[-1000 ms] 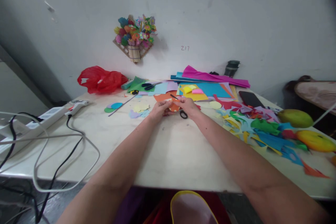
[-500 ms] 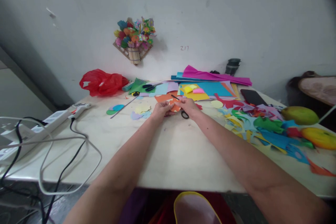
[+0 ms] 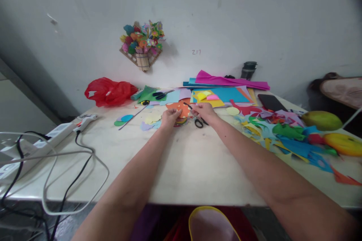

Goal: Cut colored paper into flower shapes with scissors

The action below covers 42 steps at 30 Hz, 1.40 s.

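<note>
Left hand (image 3: pixel 169 117) closed on the near edge of the orange paper (image 3: pixel 185 111), mid-table, just above a small multicoloured paper stack (image 3: pixel 181 122). Right hand (image 3: pixel 206 111) has its fingers bent by a slim black stick (image 3: pixel 187 105), can't tell if gripped, black scissors handle (image 3: pixel 198 127) just below. Step looks like positioning cut paper; next move seems to call for a steady left hold and careful right fingertips.

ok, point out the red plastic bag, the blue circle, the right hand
Red plastic bag (image 3: pixel 113 90): head view, crumpled middle.
Blue circle (image 3: pixel 127 118): head view, flat face.
Right hand (image 3: pixel 206 111): head view, back.
</note>
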Each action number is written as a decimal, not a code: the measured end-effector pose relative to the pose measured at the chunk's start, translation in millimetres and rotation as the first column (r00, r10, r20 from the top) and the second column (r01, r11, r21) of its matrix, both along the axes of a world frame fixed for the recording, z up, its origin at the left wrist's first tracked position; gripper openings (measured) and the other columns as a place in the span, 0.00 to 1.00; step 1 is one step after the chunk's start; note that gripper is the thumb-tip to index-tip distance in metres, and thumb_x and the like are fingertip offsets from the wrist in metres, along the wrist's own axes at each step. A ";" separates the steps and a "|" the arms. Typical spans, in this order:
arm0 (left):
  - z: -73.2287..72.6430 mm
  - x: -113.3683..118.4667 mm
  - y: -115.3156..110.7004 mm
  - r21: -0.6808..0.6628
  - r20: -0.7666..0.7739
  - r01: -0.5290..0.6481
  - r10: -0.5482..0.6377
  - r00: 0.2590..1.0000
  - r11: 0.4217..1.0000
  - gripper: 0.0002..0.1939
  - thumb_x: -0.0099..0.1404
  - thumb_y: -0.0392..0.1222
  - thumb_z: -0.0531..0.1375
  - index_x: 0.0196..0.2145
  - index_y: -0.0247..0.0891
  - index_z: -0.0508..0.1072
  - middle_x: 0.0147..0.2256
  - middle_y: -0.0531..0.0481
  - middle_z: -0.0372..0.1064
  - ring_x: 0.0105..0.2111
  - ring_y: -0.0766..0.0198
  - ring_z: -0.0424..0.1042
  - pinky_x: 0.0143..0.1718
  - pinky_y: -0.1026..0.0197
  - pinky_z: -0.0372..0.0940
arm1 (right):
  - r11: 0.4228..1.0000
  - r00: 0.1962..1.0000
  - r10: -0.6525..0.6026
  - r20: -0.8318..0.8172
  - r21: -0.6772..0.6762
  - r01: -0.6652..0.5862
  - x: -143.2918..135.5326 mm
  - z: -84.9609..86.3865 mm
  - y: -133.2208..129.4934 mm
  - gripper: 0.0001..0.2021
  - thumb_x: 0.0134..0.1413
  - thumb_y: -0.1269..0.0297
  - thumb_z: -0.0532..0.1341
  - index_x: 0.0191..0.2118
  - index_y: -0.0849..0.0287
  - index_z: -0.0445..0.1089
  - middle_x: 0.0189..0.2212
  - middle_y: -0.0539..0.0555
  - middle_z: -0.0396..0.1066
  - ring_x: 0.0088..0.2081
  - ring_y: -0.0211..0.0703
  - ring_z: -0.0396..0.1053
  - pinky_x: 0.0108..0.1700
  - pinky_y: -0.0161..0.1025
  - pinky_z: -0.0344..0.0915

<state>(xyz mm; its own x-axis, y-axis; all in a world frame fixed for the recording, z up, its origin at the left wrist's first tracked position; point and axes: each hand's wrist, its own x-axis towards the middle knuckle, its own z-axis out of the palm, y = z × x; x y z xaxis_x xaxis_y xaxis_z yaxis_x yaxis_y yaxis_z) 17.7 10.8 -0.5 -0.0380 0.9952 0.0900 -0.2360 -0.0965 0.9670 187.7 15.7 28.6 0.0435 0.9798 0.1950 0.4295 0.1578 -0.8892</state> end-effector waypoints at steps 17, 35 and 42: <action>-4.7 -6.0 5.4 0.034 0.069 -0.056 0.053 0.996 0.998 0.22 0.39 0.47 0.77 0.19 0.35 0.68 0.19 0.54 0.65 0.22 0.66 0.69 0.31 0.58 0.72 | 0.975 0.392 0.205 0.897 -0.223 0.000 12.8 32.6 -16.2 0.21 0.55 0.53 0.63 0.50 0.60 0.76 0.51 0.65 0.75 0.53 0.60 0.72 0.48 0.45 0.67; -2.6 -5.2 3.6 0.074 0.120 -0.106 0.097 0.988 0.992 0.25 0.39 0.48 0.77 0.17 0.36 0.64 0.18 0.57 0.59 0.22 0.68 0.67 0.30 0.60 0.72 | 0.984 0.511 0.125 0.850 -0.173 0.047 16.2 30.2 -12.4 0.18 0.50 0.59 0.68 0.48 0.55 0.78 0.51 0.60 0.76 0.52 0.56 0.73 0.45 0.41 0.68; -2.2 -7.3 5.1 0.060 0.130 -0.112 0.104 0.986 0.992 0.25 0.40 0.49 0.76 0.18 0.36 0.64 0.18 0.57 0.61 0.23 0.67 0.69 0.31 0.59 0.72 | 0.969 0.818 0.152 0.554 -0.248 -0.011 18.8 26.5 -6.0 0.10 0.54 0.66 0.66 0.42 0.60 0.77 0.24 0.53 0.76 0.29 0.43 0.75 0.28 0.34 0.64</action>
